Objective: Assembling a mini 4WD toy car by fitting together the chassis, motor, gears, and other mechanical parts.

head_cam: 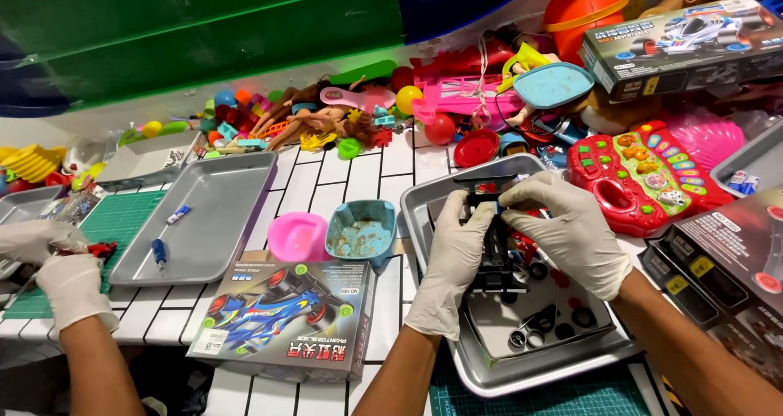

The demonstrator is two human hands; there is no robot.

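My left hand (451,261) and my right hand (572,232), both in white gloves, together grip a black toy car chassis (493,249) from either side. They hold it over a metal tray (510,379) at the table's front. Several small black wheels and rings (548,325) lie loose in the tray under my hands, along with a few red parts (526,249). The chassis is partly hidden by my fingers.
A co-worker's gloved hands (59,263) work at the far left over a green mat. A toy car box (281,318), a pink bowl (295,236) and a teal bowl (361,232) stand left of my tray. Another tray (214,200) holds a blue screwdriver (159,253). A red toy keyboard (644,175) and dark boxes (722,261) lie to the right, with heaped toys behind.
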